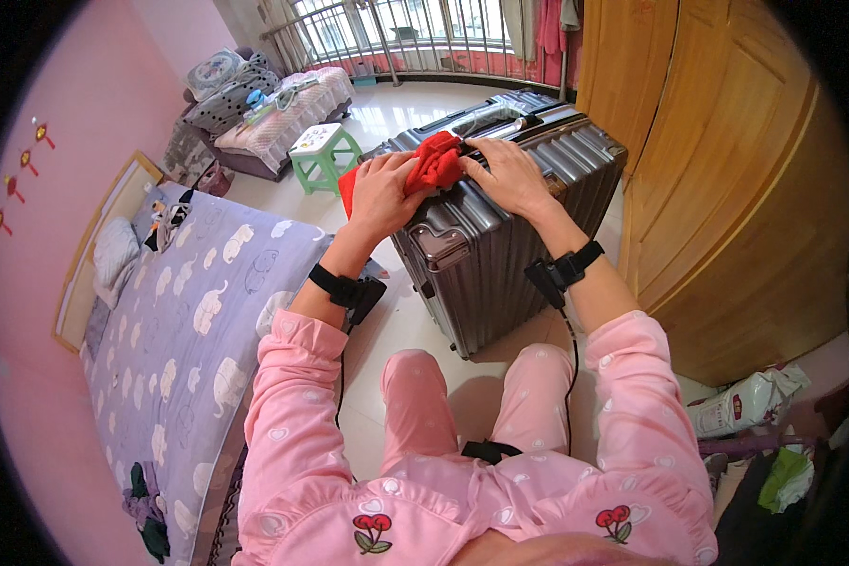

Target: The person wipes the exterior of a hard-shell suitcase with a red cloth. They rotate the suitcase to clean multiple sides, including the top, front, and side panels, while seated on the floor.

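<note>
Item: red cloth, one, bunched, on the near-left upper corner of the suitcase, between my two hands. Longer axis of the bunch: slanting from near left to far right. Nearer hand: my left — it lies right over the cloth, with a red flap showing beyond its outer side and the bunch at its inner side.

Left hand: fingers curled over the cloth, grasping it. Right hand: thumb and forefinger at the bunch's right edge, palm down over the suitcase top; whether they pinch the fabric I cannot tell.

Support: grey ribbed suitcase, upright on the floor before my knees.

Surroundings: green stool, white-topped, beyond to the left; patterned bed, left; wooden wardrobe, right.
</note>
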A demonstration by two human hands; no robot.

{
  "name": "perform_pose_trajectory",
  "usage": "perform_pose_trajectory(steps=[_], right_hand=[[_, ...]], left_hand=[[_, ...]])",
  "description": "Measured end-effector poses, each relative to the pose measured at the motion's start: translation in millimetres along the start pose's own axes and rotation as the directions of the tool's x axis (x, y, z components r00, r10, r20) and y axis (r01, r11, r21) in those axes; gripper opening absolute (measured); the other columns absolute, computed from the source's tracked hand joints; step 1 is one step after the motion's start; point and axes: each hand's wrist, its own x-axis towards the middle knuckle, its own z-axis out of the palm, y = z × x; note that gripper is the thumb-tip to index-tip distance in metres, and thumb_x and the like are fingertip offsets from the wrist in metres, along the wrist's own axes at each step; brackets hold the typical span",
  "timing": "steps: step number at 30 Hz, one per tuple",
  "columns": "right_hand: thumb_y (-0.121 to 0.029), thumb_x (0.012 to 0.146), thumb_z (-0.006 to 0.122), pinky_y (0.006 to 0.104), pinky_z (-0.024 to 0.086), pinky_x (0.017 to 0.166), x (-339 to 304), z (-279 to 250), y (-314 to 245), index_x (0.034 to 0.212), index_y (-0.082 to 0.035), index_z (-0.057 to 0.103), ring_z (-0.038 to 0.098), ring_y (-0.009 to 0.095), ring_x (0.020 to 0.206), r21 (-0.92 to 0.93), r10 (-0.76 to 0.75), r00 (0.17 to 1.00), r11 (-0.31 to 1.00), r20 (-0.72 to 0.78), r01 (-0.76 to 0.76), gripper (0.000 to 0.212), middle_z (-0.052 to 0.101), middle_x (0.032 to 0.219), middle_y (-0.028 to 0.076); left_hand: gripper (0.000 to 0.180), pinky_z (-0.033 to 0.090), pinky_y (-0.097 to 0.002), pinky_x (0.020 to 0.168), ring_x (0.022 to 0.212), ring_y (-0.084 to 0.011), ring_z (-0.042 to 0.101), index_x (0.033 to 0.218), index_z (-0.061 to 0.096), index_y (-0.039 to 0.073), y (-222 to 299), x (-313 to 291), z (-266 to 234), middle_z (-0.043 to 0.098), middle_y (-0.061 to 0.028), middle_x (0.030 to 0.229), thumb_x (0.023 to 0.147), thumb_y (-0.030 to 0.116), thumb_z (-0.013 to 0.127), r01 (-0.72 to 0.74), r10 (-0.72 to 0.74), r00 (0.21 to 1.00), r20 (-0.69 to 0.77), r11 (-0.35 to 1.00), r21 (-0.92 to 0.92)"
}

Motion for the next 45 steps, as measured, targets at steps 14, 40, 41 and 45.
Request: perform_pose_trajectory(steps=[14,40,41,45], right_hand=[[-0.023,0.082,0.079,0.0494,0.046,0.108,1,-3,1,0.147,-0.02,0.052,0.057,0.034,0.133,0.098,-0.164,0.986,0.981,-0.036,0.166,0.07,0.057,0.147,0.012],[-0.026,0.085,0.076,0.0465,0.048,0.108,4,6,1,0.144,-0.016,0.055,0.058,0.032,0.132,0.067,-0.131,0.99,0.989,-0.053,0.134,0.063,0.061,0.142,0.011],[-0.027,0.085,0.076,0.0465,0.047,0.109,4,5,0,0.144,-0.016,0.055,0.057,0.032,0.133,0.063,-0.11,0.993,0.992,-0.037,0.112,0.063,0.06,0.143,0.01],[-0.031,0.086,0.076,0.047,0.046,0.109,3,-1,-3,0.144,-0.02,0.055,0.057,0.032,0.133,0.1,-0.121,0.993,0.988,-0.016,0.122,0.062,0.06,0.143,0.011]], left_hand=[[0.051,0.037,-0.0553,0.111,0.132,-0.0334,0.053,0.134,0.064,0.014,31,34,4,0.059,-0.0099,0.142,0.087,0.031,0.071,-0.102,0.101,0.995,-0.011,0.993,-0.053],[0.019,0.048,-0.0378,0.07,0.079,-0.0276,0.066,0.087,0.068,0.009,257,-58,-9,0.068,-0.0075,0.083,0.082,0.02,0.083,-0.128,0.243,0.97,0.021,0.58,-0.805],[0.018,0.049,-0.0353,0.07,0.077,-0.0236,0.065,0.087,0.068,0.007,259,-60,-12,0.067,-0.0068,0.082,0.085,0.019,0.081,-0.059,0.231,0.97,0.071,0.509,-0.859],[0.019,0.049,-0.028,0.067,0.073,-0.0129,0.062,0.095,0.064,0.002,259,-64,-13,0.067,-0.0035,0.083,0.093,0.018,0.072,0.472,0.262,0.862,0.435,-0.098,-0.876]])
